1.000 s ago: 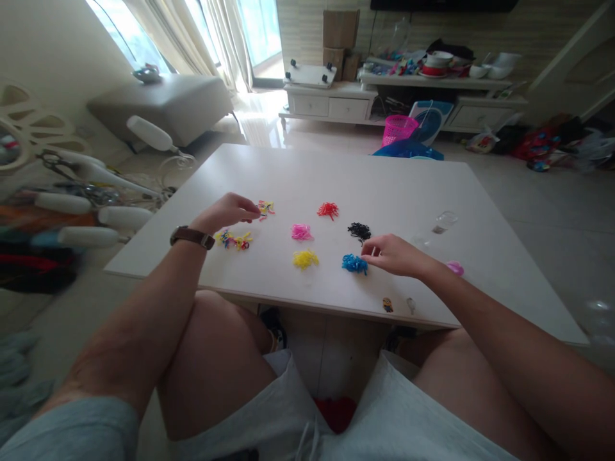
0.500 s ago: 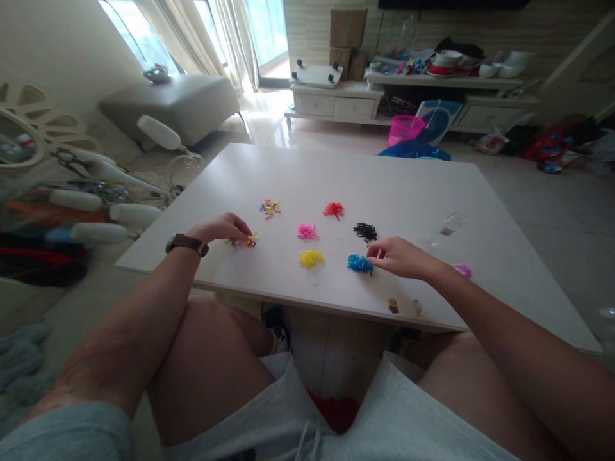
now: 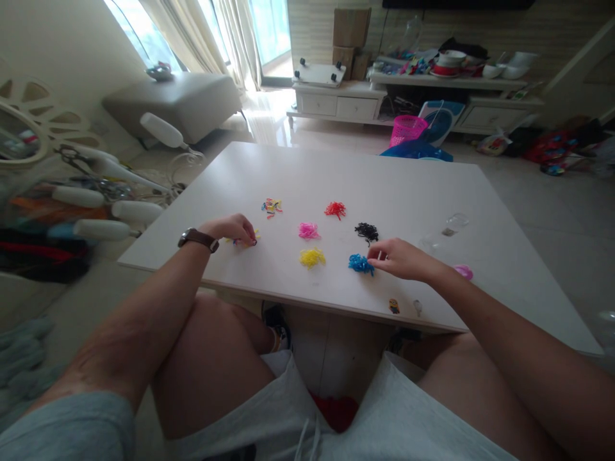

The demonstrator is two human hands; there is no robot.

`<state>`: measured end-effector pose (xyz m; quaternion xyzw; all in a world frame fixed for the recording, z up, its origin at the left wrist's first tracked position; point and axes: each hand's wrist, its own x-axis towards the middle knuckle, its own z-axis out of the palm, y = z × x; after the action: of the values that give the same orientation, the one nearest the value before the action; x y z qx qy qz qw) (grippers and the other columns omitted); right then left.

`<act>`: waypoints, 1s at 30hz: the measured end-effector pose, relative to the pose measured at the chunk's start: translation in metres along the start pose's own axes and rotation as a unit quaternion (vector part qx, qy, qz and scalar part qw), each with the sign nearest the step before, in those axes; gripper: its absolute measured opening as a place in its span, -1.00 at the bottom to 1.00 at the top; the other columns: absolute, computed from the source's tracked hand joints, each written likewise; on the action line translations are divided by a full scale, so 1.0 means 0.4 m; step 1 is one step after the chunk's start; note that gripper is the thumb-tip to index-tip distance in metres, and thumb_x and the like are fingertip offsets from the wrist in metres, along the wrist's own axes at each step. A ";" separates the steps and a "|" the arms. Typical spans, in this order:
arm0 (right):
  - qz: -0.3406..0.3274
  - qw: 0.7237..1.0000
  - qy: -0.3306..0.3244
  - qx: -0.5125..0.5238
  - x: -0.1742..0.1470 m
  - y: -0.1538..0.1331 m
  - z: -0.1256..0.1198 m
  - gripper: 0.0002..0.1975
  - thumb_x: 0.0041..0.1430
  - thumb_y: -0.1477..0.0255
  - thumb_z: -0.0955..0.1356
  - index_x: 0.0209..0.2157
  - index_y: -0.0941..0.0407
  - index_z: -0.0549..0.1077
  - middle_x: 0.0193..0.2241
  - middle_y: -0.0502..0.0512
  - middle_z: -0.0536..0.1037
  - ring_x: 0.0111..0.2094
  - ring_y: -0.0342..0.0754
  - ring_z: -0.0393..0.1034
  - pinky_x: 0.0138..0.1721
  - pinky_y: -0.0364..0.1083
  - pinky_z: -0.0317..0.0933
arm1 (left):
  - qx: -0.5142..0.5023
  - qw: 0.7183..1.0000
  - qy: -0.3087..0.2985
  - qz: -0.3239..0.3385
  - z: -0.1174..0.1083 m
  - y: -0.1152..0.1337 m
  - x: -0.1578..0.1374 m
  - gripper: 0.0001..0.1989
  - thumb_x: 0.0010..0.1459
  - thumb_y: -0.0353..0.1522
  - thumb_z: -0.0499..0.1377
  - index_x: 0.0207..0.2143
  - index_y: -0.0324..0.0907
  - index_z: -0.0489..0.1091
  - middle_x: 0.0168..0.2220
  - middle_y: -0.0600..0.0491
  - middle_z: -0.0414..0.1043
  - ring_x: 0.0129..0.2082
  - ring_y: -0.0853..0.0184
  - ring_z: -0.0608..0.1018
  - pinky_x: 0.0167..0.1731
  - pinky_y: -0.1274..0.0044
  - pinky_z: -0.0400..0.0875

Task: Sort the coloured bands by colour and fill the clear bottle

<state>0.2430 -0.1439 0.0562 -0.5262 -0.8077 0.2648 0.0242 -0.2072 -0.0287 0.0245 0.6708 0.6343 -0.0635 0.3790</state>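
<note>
Left hand (image 3: 236, 228): fingers drawn nearly together, pointed down at a multicoloured pile (image 3: 234, 242), which it partly hides on the white surface (image 3: 288, 173). Right hand (image 3: 394, 258): loosely curled, fingertips at the right edge of the blue pile (image 3: 360, 264). At this size, whether either grips a piece cannot be told. Black pile (image 3: 366, 232): just beyond the blue. Yellow pile (image 3: 312, 257) and pink pile (image 3: 308, 230): between the hands.

We face a striped wall (image 3: 312, 38) with a low white cabinet (image 3: 317, 104); to our left, daylight from a window (image 3: 270, 32) beside pale curtains (image 3: 244, 54) glares on the glossy floor (image 3: 269, 125) near a grey ottoman (image 3: 192, 96).
</note>
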 end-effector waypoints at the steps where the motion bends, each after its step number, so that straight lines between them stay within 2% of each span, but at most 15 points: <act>1: 0.000 1.000 -0.001 0.000 0.000 0.000 0.000 -0.80 0.15 0.29 0.35 -0.36 0.09 0.58 -0.40 0.09 0.61 -0.42 -0.07 0.41 -0.40 -0.14 0.16 | 0.003 1.000 0.000 -0.002 0.002 0.001 0.001 -0.75 -0.40 -0.26 0.37 -0.55 -0.16 0.58 -0.56 0.01 0.48 -0.51 0.30 0.43 -0.53 0.54 0.24; 15: -0.002 1.000 -0.007 -0.005 -0.002 -0.004 0.007 -0.80 0.16 0.29 0.34 -0.36 0.07 0.57 -0.41 0.08 0.60 -0.42 -0.07 0.41 -0.39 -0.14 0.16 | 0.025 1.000 -0.009 -0.003 0.008 0.031 -0.005 -0.79 -0.34 -0.28 0.30 -0.55 -0.19 0.55 -0.62 0.04 0.41 -0.56 0.35 0.37 -0.56 0.55 0.21; 19: 0.000 1.000 -0.006 -0.005 -0.003 -0.008 0.004 -0.81 0.16 0.29 0.35 -0.38 0.08 0.57 -0.42 0.08 0.60 -0.42 -0.06 0.41 -0.40 -0.13 0.16 | -0.019 1.000 0.015 0.013 -0.007 0.033 -0.027 -0.75 -0.29 -0.23 0.32 -0.51 -0.17 0.56 -0.52 0.02 0.48 -0.47 0.32 0.44 -0.50 0.56 0.29; 24: -0.009 1.000 -0.007 0.002 -0.003 -0.007 0.005 -0.81 0.16 0.30 0.35 -0.38 0.08 0.57 -0.42 0.08 0.60 -0.42 -0.07 0.41 -0.39 -0.13 0.17 | -0.079 0.993 0.079 0.032 -0.018 0.025 -0.050 -0.72 -0.25 -0.16 0.33 -0.48 -0.16 0.56 -0.44 0.00 0.53 -0.40 0.28 0.49 -0.41 0.54 0.37; 30: -0.009 1.000 -0.010 0.006 -0.002 -0.008 0.007 -0.82 0.16 0.31 0.36 -0.39 0.08 0.57 -0.42 0.07 0.61 -0.43 -0.07 0.41 -0.39 -0.14 0.17 | -0.123 0.988 0.082 0.037 -0.016 0.019 -0.045 -0.69 -0.23 -0.15 0.34 -0.48 -0.18 0.50 -0.45 -0.02 0.53 -0.40 0.27 0.54 -0.42 0.53 0.40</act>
<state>0.2396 -0.1466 0.0555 -0.5161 -0.8112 0.2741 0.0216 -0.2063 -0.0385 0.0425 0.6449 0.6408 0.0845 0.4079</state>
